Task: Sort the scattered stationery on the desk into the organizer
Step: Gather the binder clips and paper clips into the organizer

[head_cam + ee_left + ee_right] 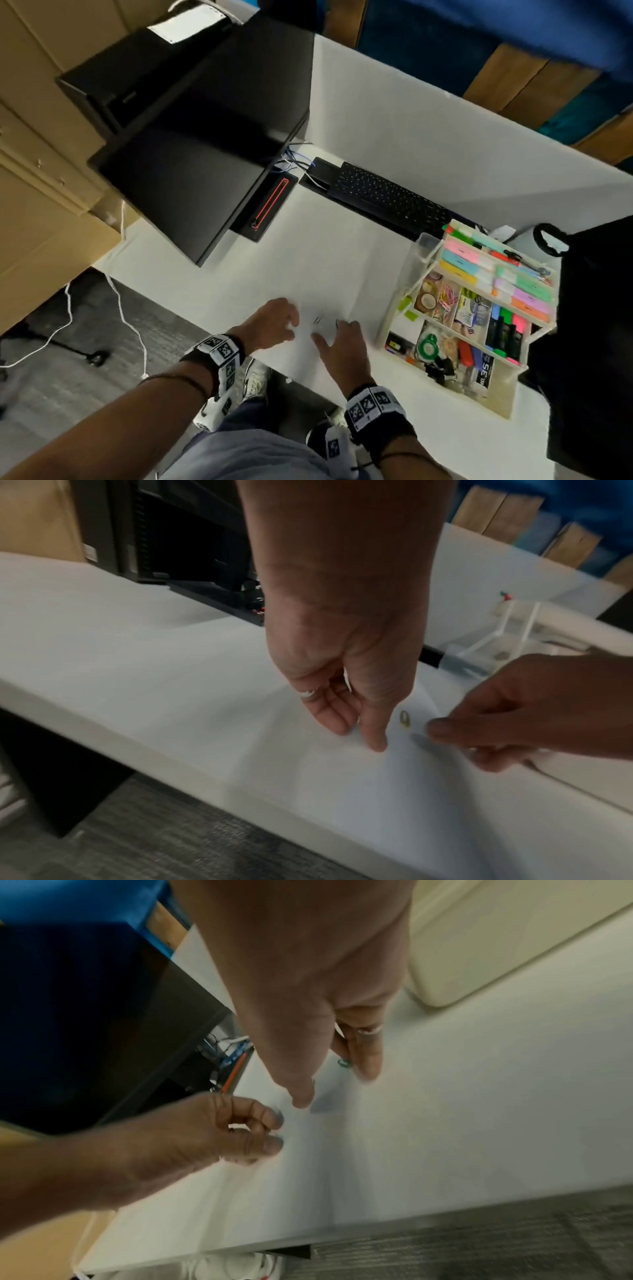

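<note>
Small yellowish paper clip [405, 718] lies flat on white counter [325, 246], btwn both hands, touching neither. Left hand [270, 323]: fingers loosely curled, tips down near counter, holding nothing. Right hand [344, 346]: fingers relaxed, w/ small teal paper clip [344, 1063] at its fingertips. White tiered plastic organizer [501, 404], full of stationery, sits right of right hand.

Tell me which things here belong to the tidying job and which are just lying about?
Part of the job:
- organizer, already holding markers, clips and tape
- small clip on the desk between the hands
- green clip at the right hand
- left hand

Just lying about:
- keyboard
- monitor
- black bag
- white cable on the floor
</note>
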A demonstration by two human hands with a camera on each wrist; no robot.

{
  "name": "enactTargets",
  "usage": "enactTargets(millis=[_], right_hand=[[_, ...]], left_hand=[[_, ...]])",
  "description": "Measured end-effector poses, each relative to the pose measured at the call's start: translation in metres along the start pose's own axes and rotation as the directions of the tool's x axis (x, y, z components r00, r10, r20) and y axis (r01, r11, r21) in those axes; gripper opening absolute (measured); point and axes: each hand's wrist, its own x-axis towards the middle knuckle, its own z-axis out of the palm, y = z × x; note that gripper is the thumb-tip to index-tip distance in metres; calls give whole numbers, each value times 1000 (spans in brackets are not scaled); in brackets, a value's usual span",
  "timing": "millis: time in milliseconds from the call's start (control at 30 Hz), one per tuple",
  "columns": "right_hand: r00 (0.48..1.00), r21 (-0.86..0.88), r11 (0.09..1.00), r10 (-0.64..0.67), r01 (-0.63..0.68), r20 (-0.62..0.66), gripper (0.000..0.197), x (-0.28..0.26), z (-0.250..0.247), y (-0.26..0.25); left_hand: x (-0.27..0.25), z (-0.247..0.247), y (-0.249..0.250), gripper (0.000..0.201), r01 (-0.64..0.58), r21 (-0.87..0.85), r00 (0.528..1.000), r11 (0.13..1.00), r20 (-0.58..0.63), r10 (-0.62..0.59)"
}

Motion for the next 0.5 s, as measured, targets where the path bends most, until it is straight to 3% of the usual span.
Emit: enactTargets(millis=[100, 267, 500], right_hand=[[999, -32, 999, 7, -8, -49, 59, 7, 8, -13], [997, 27, 1000, 7, -5, -82, 21, 15, 14, -31], [992, 70, 997, 33, -24, -126, 24, 31, 31, -34]], left_hand=[[2, -2, -1, 22, -49, 21, 997, 999, 67, 48], [0, -15, -10, 27, -41, -5, 987, 999, 153, 41], [-2, -19, -10, 26, -31, -38, 981, 999, 190, 38]])
